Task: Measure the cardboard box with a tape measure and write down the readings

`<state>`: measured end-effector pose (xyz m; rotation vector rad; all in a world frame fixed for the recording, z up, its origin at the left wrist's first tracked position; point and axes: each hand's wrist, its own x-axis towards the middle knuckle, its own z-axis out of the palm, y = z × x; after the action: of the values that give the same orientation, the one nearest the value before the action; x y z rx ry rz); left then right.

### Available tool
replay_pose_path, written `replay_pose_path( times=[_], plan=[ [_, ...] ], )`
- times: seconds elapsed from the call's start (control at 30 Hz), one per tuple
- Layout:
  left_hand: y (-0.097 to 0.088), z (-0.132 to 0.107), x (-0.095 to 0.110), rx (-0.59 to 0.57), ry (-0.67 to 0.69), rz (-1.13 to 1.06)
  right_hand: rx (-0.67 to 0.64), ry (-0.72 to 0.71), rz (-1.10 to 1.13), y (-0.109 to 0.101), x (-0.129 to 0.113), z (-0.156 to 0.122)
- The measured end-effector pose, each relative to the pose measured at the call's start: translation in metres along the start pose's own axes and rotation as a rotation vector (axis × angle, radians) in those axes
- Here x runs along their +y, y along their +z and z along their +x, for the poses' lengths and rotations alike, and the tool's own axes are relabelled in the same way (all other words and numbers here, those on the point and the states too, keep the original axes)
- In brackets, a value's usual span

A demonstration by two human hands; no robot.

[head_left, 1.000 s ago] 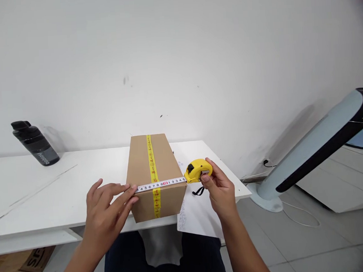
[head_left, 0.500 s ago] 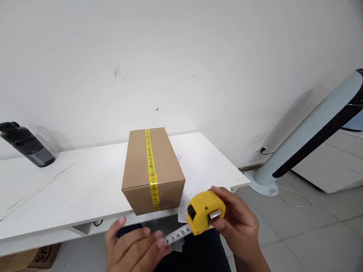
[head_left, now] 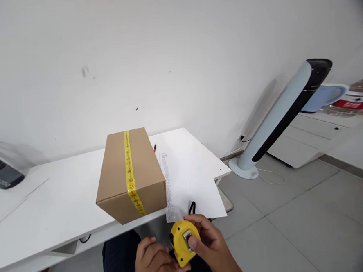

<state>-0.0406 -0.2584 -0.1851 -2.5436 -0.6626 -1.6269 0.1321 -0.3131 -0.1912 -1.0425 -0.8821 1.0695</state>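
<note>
White wall (head_left: 194, 49): rises behind the cardboard box (head_left: 115, 164). White table (head_left: 65, 196): under the box, extending to both sides of it. White cabinet (head_left: 298, 139): well apart, far to the right of the box. Tower fan (head_left: 280, 113), pale blue with a black front: on the floor, right of the box. Box itself: closed, near the table's front edge, with a strip of yellow tape (head_left: 128, 159) along its top and down its near face; red print on the strip. White sheet (head_left: 196, 184): just right of the box; fine writing along the side nearest it. Dark bottle (head_left: 5, 173): well left of the box, cut by the view's edge. Right hand (head_left: 211, 245): in front of the box and to its right, grasping the yellow tape measure (head_left: 182, 246), thumb on its metal clip. Left hand (head_left: 158, 262): in front of the box, fingers curled against the tape measure's left side; whether they pinch anything, cannot tell. Tape measure: off the table, nearer the person than the box and apart from it. Pen (head_left: 154, 147): beside the box's right side, partly hidden. Black wrist strap (head_left: 192, 208): looped above the tape measure, right of the box.
</note>
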Motion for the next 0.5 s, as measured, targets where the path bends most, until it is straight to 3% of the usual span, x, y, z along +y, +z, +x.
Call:
replay_pose_path(
  times=[0.13,0.23,0.4,0.5],
  plan=[
    [0.006,-0.006,-0.013,-0.088,0.094,0.049,0.083,0.068,0.084,-0.002,0.012,-0.003],
    [0.01,-0.008,-0.021,-0.153,0.075,0.046,0.101,0.099,0.178,0.0,0.022,-0.007],
    [0.011,-0.02,-0.027,-0.271,0.069,-0.112,-0.083,0.174,0.225,0.005,0.035,-0.017],
    [-0.009,-0.015,-0.026,-0.206,-0.015,-0.211,-0.187,0.15,0.218,0.006,0.036,-0.019]
  ],
)
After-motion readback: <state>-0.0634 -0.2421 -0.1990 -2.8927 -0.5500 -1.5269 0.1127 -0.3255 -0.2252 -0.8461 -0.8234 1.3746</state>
